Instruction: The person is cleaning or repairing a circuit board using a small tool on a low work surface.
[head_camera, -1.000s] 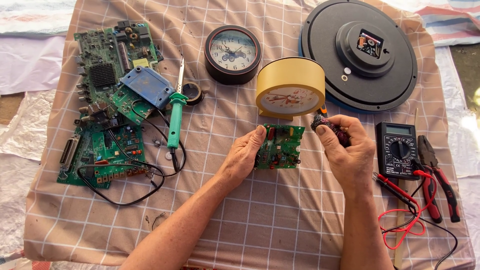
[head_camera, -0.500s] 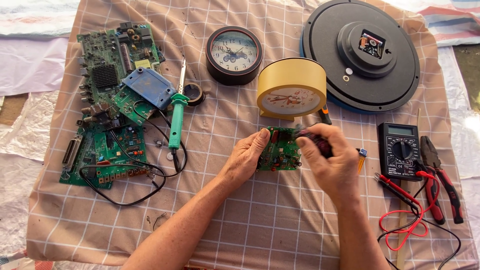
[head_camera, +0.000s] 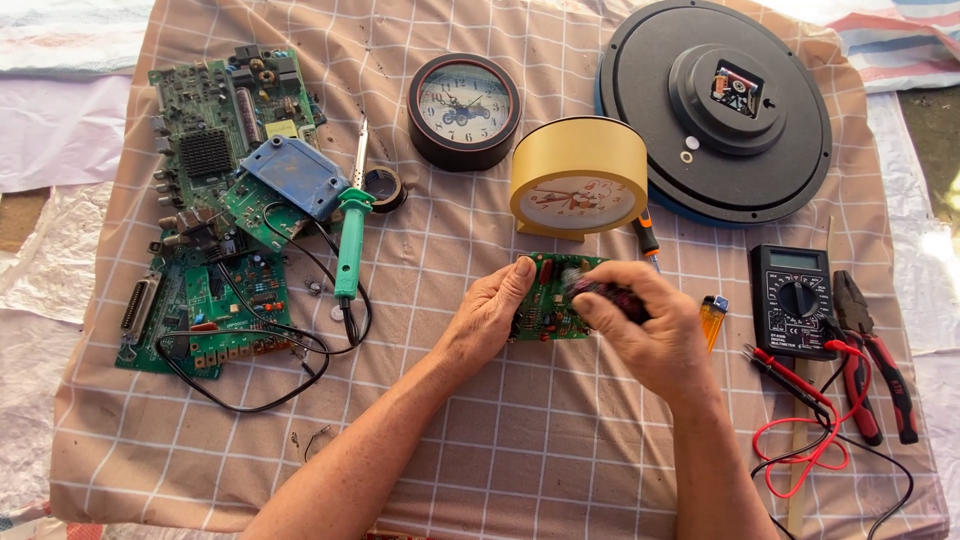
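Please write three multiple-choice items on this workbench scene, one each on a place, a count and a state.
1. Where does the multimeter lie?
A. right of the hands
B. beside the soldering iron
C. on the yellow clock

2. How many clocks are on the cloth?
A. one
B. three
C. five

3. How is the large black clock lying?
A. face up
B. face down
C. on edge

Answers:
1 A, it lies past the right hand, by the pliers.
2 B, small round, yellow, large black.
3 B, its back mechanism shows.

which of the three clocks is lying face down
The big black round clock at top right: only its back shows, while the yellow clock and small dark clock show dials.
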